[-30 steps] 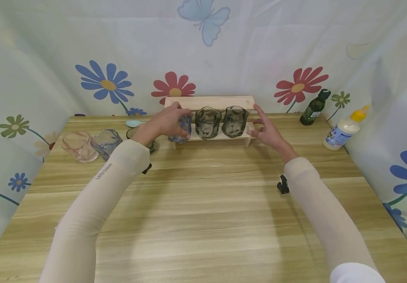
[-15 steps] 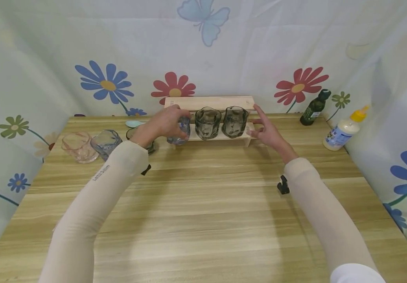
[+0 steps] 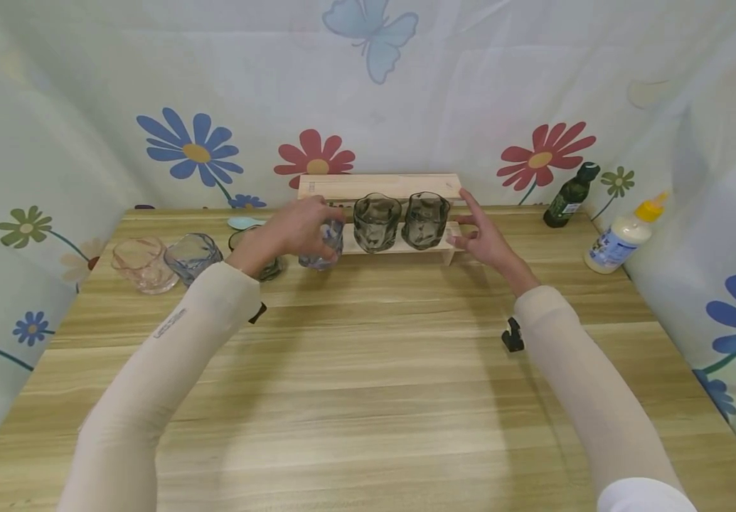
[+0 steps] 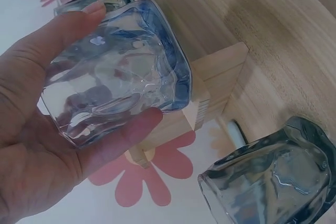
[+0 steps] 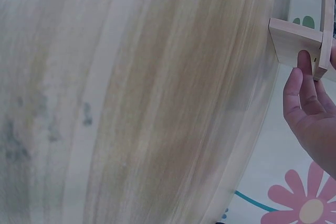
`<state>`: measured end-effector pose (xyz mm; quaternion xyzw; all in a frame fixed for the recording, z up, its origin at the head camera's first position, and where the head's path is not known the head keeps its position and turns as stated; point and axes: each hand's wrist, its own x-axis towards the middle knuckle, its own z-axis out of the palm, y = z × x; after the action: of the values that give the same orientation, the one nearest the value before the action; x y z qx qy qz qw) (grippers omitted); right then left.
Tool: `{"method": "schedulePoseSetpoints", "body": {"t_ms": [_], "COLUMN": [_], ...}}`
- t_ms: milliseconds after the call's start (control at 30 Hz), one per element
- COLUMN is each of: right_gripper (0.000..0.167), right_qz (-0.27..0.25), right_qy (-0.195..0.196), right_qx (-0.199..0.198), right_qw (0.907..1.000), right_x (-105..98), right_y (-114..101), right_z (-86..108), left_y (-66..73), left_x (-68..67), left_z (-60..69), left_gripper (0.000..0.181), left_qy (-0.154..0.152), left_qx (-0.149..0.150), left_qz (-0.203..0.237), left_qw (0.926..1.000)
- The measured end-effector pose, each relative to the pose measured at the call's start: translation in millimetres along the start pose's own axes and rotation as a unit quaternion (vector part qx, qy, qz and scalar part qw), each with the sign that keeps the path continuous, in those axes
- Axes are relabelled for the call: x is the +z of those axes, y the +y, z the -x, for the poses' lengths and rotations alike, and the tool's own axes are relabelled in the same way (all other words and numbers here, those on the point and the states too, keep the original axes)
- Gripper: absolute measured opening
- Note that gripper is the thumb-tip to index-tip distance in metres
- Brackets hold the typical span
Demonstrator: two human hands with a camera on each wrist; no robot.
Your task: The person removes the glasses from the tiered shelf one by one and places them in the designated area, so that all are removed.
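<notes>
Between the thumb and fingers of my left hand (image 3: 300, 226) (image 4: 31, 114) is a clear blue glass (image 3: 331, 245) (image 4: 121, 77), tilted, at the front of the left end of a two-tier wooden rack (image 3: 380, 186) (image 4: 218, 69) (image 5: 294, 40). Whether the glass touches the rack cannot be told. Two grey glasses (image 3: 377, 224) (image 3: 426, 222) stand on the lower shelf. My right hand (image 3: 486, 240) (image 5: 315, 111) holds the rack's right end, one finger up at the top board and the others at the lower shelf.
Left of the rack stand a pink glass (image 3: 145, 267), a blue glass (image 3: 192, 257) and a dark glass (image 3: 272, 269) (image 4: 278, 182), partly behind my left wrist. A pale spoon (image 3: 244, 222) lies behind them. At right are a green bottle (image 3: 569, 198) and a yellow-capped bottle (image 3: 620, 240).
My left hand has moved slightly left and toward the front with the blue glass, away from the grey glasses. My right hand and the rack have stayed in place.
</notes>
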<state>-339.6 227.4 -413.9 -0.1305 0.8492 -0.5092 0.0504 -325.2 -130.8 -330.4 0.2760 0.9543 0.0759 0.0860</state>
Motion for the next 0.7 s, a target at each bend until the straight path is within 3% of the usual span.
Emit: {"method": "schedulePoseSetpoints", "body": {"t_ms": [200,400,700], "right_gripper": [0.095,0.096,0.097], "right_qz": [-0.003,-0.01,-0.012], "right_qy": [0.004,0.0,-0.009], "right_qx": [0.004,0.004,0.012], "right_qw": [1.0,0.9999,0.9998], "right_x": [-0.1,1.0,-1.3], "right_y": [0.9,0.9,-0.2], "right_z": [-0.1,0.6,0.0], "left_y": [3.6,7.1,15.5], "left_x": [4.1,8.1,16.3], "left_z": [13.4,29.2,58.7], "left_gripper": [0.067,0.065,0.055], "left_qy": [0.014,0.005,0.021], "left_qx": [0.018,0.022,0.047], "left_qz": [0.006,0.012,0.038], "left_qw": [0.9997,0.9997,0.9979]}}
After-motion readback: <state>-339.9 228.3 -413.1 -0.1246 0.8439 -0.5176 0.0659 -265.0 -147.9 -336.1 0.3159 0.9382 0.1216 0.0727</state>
